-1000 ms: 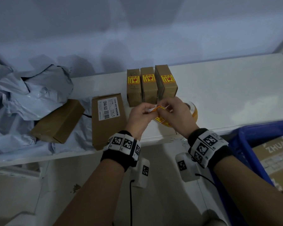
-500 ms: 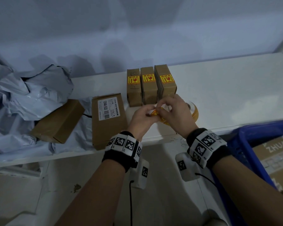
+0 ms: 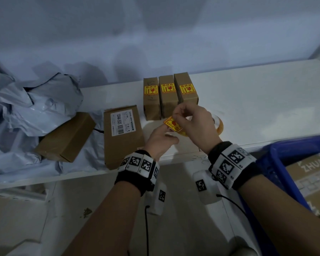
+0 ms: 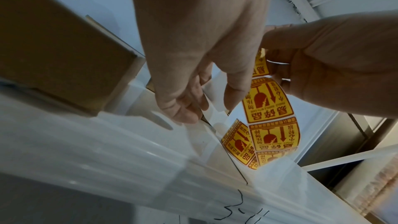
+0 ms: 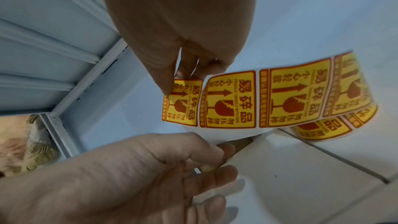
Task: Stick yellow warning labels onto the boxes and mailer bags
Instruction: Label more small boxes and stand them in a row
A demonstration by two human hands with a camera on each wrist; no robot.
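Both forearms are extended from the bottom of the head view toward centre frame, meeting above the front edge of the white table [image 3: 248, 100]. Marker-patterned wristbands are worn on both wrists.

Right hand [image 3: 196, 121]: raised, back of the hand toward the camera, fingers curled downward. In the right wrist view the thumb and fingertips [image 5: 172, 81] are seen pinching the top corner of the end label [image 5: 183, 103], at centre frame. That label is partly lifted from the white backing.

Left hand [image 3: 161, 139]: lower and left of the right hand, palm turned inward. In the right wrist view it occupies the lower left, fingers curled, with the white backing of the label strip [image 5: 258, 98] pinched between thumb and fingers. The grip is narrow.

The label strip is seen running from the hands toward the right of frame, down to the label roll [image 3: 217, 124], which lies on the table behind the right hand. Labels are yellow with red print.

Three small boxes [image 3: 168, 97] are stood side by side in upper centre of the head view, each bearing a yellow label on top. A larger flat box [image 3: 122, 137] with a white barcode sticker is lying at centre left. Another plain box [image 3: 67, 137] is tilted on grey mailer bags [image 3: 35, 106] at left. A blue crate [image 3: 284, 154] is visible at lower right.
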